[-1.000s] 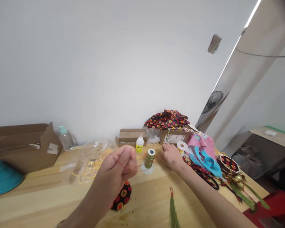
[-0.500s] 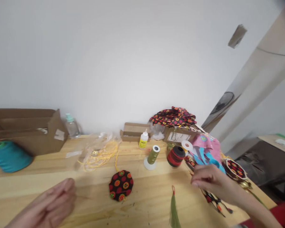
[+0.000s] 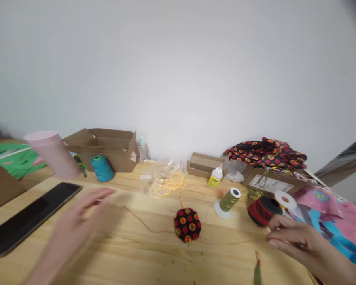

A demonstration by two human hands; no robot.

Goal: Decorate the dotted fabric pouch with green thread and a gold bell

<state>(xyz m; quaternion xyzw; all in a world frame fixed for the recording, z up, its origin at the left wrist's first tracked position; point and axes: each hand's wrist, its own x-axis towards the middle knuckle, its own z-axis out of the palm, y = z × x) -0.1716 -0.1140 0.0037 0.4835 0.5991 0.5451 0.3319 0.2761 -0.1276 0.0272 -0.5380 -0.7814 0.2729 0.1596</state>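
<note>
My left hand [image 3: 80, 225], blurred by motion, is raised over the table's left side, fingers stretched out, with nothing visible in it. My right hand [image 3: 296, 239] pinches a thin reddish thread [image 3: 233, 242] beside the black-and-red spool [image 3: 263, 211]. The thread runs left towards a round black fabric pouch [image 3: 187, 225] with red and orange flower prints. Left of the pouch, a thread's loose end lies near my left hand, apart from it. A yellow cord [image 3: 182, 196] leaves the pouch's top. Below my right hand lies a green tassel [image 3: 257, 273] with a red loop, cut off by the frame.
A phone [image 3: 32, 217], a pink cup [image 3: 53, 154], a teal thread cone [image 3: 102, 168] and an open cardboard box [image 3: 115, 156] stand left. Behind the pouch are tangled yellow cord [image 3: 167, 186], a glue bottle [image 3: 215, 177] and a green thread spool [image 3: 230, 201]. Pink fabric [image 3: 323, 202] lies right.
The view has turned left, bringing the phone and pink cup in. The reddish thread now shows across the table. My left hand has moved farther from the pouch; my right hand is nearer the black-and-red spool.
</note>
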